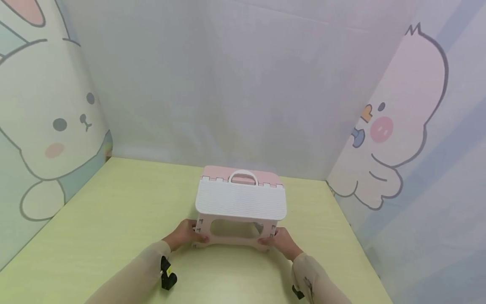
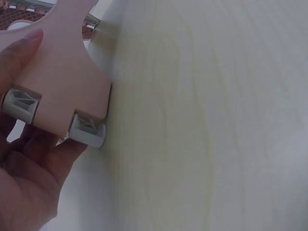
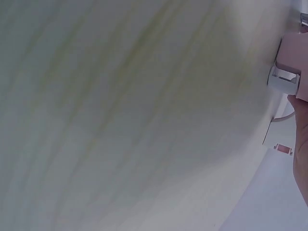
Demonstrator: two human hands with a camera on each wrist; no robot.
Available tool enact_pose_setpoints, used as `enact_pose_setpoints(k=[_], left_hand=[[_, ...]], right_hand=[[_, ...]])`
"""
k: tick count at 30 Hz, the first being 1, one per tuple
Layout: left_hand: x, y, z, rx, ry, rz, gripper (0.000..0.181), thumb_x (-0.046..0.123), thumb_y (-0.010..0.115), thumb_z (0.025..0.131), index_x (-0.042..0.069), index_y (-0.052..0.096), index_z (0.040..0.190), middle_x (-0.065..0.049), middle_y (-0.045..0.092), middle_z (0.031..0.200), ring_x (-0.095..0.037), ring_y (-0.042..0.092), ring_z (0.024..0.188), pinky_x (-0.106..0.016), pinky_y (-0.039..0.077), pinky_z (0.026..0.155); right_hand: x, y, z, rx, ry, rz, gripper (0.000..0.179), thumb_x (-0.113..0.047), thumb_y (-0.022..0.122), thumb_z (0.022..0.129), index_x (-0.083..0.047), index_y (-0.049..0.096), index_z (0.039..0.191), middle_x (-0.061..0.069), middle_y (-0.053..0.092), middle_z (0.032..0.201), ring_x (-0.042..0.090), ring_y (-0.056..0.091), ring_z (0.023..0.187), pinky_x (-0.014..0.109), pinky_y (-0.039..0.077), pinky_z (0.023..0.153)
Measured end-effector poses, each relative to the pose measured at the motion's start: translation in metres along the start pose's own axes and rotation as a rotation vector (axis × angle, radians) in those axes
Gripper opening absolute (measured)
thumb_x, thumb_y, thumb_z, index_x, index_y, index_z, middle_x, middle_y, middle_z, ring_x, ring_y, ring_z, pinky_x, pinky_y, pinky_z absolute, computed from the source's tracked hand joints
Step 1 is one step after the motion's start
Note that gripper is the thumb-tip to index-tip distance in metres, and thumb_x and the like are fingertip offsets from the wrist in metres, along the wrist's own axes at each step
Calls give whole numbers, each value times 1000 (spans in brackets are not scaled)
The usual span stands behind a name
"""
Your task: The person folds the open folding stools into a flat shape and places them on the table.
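Note:
A pink and white folding step stool (image 1: pixel 241 199) stands unfolded on the table, its ridged white and pink top facing up and a white carry handle (image 1: pixel 244 172) at the seam. My left hand (image 1: pixel 186 233) grips the lower left corner of its near leg panel, thumb across the front. In the left wrist view the fingers (image 2: pixel 41 154) curl behind the pink panel (image 2: pixel 67 72), beside its white hinge knuckles. At the lower right corner my right hand (image 1: pixel 281 242) holds the same panel, thumb on the front. Only a strip of that hand (image 3: pixel 301 144) shows in the right wrist view.
The pale yellow wood-grain table (image 1: pixel 133 202) reaches back to a plain light curtain (image 1: pixel 212 84). Cartoon-printed curtains with a rabbit (image 1: pixel 41 101) and a chick (image 1: pixel 402 97) close off the left and right sides. A black strap mount (image 1: pixel 167 274) sits on the left wrist.

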State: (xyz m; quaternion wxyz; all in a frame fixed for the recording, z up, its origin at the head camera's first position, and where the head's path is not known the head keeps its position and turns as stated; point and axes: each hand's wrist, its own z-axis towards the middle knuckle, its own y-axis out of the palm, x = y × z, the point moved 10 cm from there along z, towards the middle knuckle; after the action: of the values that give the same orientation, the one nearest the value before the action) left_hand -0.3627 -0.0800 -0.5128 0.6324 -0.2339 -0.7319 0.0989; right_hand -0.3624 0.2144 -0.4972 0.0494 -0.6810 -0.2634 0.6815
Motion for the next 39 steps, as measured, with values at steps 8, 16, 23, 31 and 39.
enact_pose_setpoints(k=[8,16,23,31,39], left_hand=[[-2,2,1,-11,-1,-14,48,12,88,65,-1,67,106,-9,69,99,-19,61,84,-39,50,78],[0,2,2,-21,6,3,49,12,88,65,0,67,109,-10,69,103,-19,61,86,-41,50,81],[1,2,0,-36,14,1,49,12,87,66,-2,67,109,-10,69,102,-19,61,86,-40,50,80],[2,1,-1,-28,8,-13,46,11,88,65,-3,69,105,-11,70,100,-19,61,83,-38,51,77],[2,-1,-3,-31,9,-25,46,11,87,66,-4,68,105,-10,69,99,-20,62,84,-40,51,78]], right_hand=[[2,1,0,1,36,-12,58,-14,79,75,1,58,127,16,62,123,30,58,111,50,43,93],[-1,1,-1,-3,12,-17,59,-18,81,74,2,59,125,16,63,120,24,58,106,46,46,90],[1,1,0,6,14,-38,61,-19,82,74,1,58,126,14,63,121,20,57,103,43,45,89],[2,2,-1,4,23,-36,60,-21,82,74,1,58,125,14,63,121,20,57,104,43,45,90],[3,2,-3,8,45,-14,55,-19,81,75,6,59,119,13,66,110,15,56,86,32,47,74]])
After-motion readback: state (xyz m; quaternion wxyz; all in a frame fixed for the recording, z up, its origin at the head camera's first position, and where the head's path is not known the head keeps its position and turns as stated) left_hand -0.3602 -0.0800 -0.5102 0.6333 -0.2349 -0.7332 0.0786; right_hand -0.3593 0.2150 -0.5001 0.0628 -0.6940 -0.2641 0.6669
